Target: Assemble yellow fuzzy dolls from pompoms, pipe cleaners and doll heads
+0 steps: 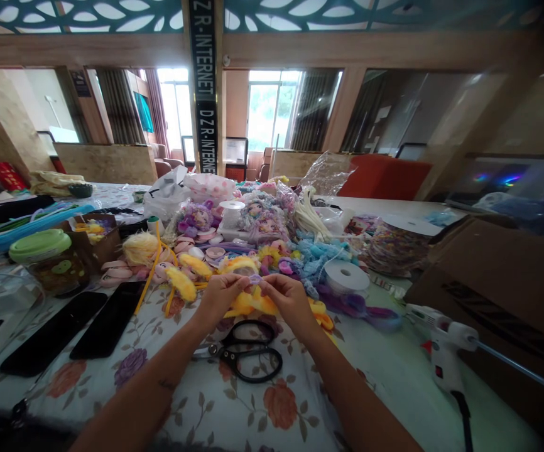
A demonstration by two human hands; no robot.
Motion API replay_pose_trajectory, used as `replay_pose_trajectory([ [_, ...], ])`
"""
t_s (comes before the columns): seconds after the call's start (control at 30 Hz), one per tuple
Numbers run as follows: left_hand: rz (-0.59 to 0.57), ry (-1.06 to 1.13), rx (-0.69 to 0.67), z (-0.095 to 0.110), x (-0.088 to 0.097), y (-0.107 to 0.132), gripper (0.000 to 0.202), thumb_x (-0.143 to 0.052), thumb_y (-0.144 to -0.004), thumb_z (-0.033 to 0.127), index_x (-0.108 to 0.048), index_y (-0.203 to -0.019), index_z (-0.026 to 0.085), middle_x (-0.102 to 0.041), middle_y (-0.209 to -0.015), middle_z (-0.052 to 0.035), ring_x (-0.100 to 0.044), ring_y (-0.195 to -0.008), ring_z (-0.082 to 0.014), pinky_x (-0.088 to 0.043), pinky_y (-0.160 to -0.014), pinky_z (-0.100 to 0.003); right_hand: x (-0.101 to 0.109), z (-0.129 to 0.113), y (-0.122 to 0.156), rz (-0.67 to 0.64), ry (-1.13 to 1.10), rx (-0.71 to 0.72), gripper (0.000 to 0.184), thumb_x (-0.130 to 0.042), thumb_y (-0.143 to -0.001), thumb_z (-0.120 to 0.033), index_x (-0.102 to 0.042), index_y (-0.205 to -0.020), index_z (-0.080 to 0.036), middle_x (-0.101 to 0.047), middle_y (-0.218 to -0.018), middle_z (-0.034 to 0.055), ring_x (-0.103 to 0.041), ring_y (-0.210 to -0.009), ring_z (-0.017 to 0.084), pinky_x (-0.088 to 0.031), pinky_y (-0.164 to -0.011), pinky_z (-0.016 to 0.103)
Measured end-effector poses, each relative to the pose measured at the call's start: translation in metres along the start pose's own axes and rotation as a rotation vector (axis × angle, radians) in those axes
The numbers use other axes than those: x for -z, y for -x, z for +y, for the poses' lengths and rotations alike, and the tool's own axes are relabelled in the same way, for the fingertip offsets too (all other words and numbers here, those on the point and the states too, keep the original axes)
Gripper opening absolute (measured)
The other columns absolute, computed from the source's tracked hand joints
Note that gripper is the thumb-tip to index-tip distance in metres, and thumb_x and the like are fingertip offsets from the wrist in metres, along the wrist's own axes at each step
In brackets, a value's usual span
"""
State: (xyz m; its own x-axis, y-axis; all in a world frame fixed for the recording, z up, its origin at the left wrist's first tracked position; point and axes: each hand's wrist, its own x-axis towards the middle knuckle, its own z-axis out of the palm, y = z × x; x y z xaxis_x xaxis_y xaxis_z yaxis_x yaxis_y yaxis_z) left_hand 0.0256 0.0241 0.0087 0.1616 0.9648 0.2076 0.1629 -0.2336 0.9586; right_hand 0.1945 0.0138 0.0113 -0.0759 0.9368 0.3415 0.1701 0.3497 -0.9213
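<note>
Both hands meet over the middle of the table, fingertips pinched on one small lilac piece whose kind I cannot make out. My left hand grips it from the left, and my right hand holds its other side. Just behind and below the fingers lie fluffy yellow pieces. Black-handled scissors rest on the flowered cloth between my forearms, with the blades pointing left and partly hidden by my left arm.
Two black phones and a green-lidded jar are on the left. A heap of doll-faced trims and fluffy yarn spreads behind the hands, with a white ribbon spool. At right, a glue gun leans by a cardboard box.
</note>
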Motion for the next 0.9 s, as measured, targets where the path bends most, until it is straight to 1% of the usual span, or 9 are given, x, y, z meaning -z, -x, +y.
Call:
replay_pose_trajectory([
  [0.13,-0.051,0.048,0.006,0.001,0.007,-0.003,0.054,-0.047,-0.08,0.061,-0.068,-0.072,0.013,-0.058,-0.058,-0.0016,-0.049,-0.054,-0.0125,-0.036,-0.048,-0.023,0.004,-0.005,0.001,-0.015,-0.036,-0.03,0.027,-0.063,-0.077,-0.044,-0.064,-0.072,-0.017,-0.059,-0.064,0.0011,-0.053,-0.059,0.015,-0.041,-0.056,0.025],
  [0.27,-0.132,-0.021,-0.057,0.004,0.01,-0.002,0.045,-0.056,-0.077,0.056,-0.066,-0.07,0.013,-0.062,-0.067,-0.0022,-0.051,-0.06,-0.0125,-0.039,-0.053,-0.022,0.003,-0.009,0.002,-0.061,-0.08,-0.036,0.026,-0.065,-0.076,-0.044,-0.065,-0.074,-0.018,-0.059,-0.064,0.0002,-0.052,-0.06,0.014,-0.041,-0.057,0.025],
  [0.33,-0.162,-0.04,-0.067,0.005,0.01,-0.002,0.042,-0.056,-0.078,0.053,-0.065,-0.069,0.013,-0.062,-0.068,-0.0018,-0.049,-0.06,-0.0113,-0.037,-0.054,-0.021,0.002,-0.008,0.002,-0.071,-0.098,-0.035,0.026,-0.066,-0.075,-0.044,-0.066,-0.074,-0.018,-0.059,-0.064,-0.0001,-0.053,-0.06,0.014,-0.041,-0.057,0.025],
  [0.47,-0.179,-0.063,-0.04,0.002,0.009,-0.002,0.041,-0.055,-0.079,0.052,-0.065,-0.07,0.013,-0.059,-0.064,0.0002,-0.042,-0.051,-0.0079,-0.031,-0.048,-0.02,0.002,-0.004,0.002,-0.052,-0.102,-0.032,0.026,-0.068,-0.074,-0.044,-0.068,-0.076,-0.018,-0.061,-0.066,0.0005,-0.054,-0.063,0.015,-0.043,-0.059,0.026],
  [0.53,-0.17,-0.081,-0.035,0.001,0.01,-0.002,0.041,-0.056,-0.079,0.052,-0.067,-0.07,0.013,-0.059,-0.062,0.0012,-0.039,-0.048,-0.0069,-0.029,-0.046,-0.02,0.003,-0.004,0.001,-0.052,-0.093,-0.022,0.025,-0.068,-0.073,-0.043,-0.068,-0.077,-0.018,-0.061,-0.068,0.0008,-0.055,-0.064,0.015,-0.043,-0.06,0.026],
  [0.6,-0.147,-0.11,-0.054,0.001,0.011,-0.001,0.039,-0.057,-0.079,0.051,-0.068,-0.07,0.014,-0.06,-0.062,0.0013,-0.042,-0.049,-0.0076,-0.031,-0.047,-0.02,0.003,-0.004,0.001,-0.068,-0.069,-0.009,0.024,-0.068,-0.074,-0.042,-0.068,-0.077,-0.018,-0.061,-0.068,0.0008,-0.055,-0.064,0.015,-0.043,-0.059,0.025],
  [0.7,-0.072,-0.181,-0.12,0.004,0.009,0.001,0.034,-0.057,-0.08,0.044,-0.067,-0.066,0.015,-0.063,-0.063,0.0003,-0.051,-0.058,-0.0112,-0.038,-0.057,-0.021,0.001,-0.005,0.002,-0.074,0.009,0.007,0.024,-0.066,-0.075,-0.041,-0.066,-0.073,-0.017,-0.06,-0.067,0.0009,-0.053,-0.063,0.015,-0.04,-0.056,0.025],
  [0.8,0.008,-0.223,-0.173,0.004,0.004,0.003,0.034,-0.056,-0.081,0.04,-0.065,-0.06,0.015,-0.064,-0.062,-0.0005,-0.056,-0.066,-0.0141,-0.041,-0.067,-0.023,0.0,-0.006,0.002,-0.051,0.075,0.029,0.024,-0.065,-0.076,-0.04,-0.063,-0.067,-0.017,-0.058,-0.064,0.0009,-0.052,-0.062,0.015,-0.039,-0.056,0.025],
  [0.9,0.014,-0.168,-0.134,0.003,0.0,0.005,0.036,-0.056,-0.081,0.044,-0.066,-0.062,0.015,-0.064,-0.063,-0.0007,-0.055,-0.063,-0.0135,-0.041,-0.063,-0.023,-0.001,-0.006,0.002,-0.04,0.044,0.023,0.025,-0.065,-0.076,-0.04,-0.064,-0.067,-0.017,-0.059,-0.064,0.0007,-0.051,-0.062,0.015,-0.039,-0.058,0.025],
])
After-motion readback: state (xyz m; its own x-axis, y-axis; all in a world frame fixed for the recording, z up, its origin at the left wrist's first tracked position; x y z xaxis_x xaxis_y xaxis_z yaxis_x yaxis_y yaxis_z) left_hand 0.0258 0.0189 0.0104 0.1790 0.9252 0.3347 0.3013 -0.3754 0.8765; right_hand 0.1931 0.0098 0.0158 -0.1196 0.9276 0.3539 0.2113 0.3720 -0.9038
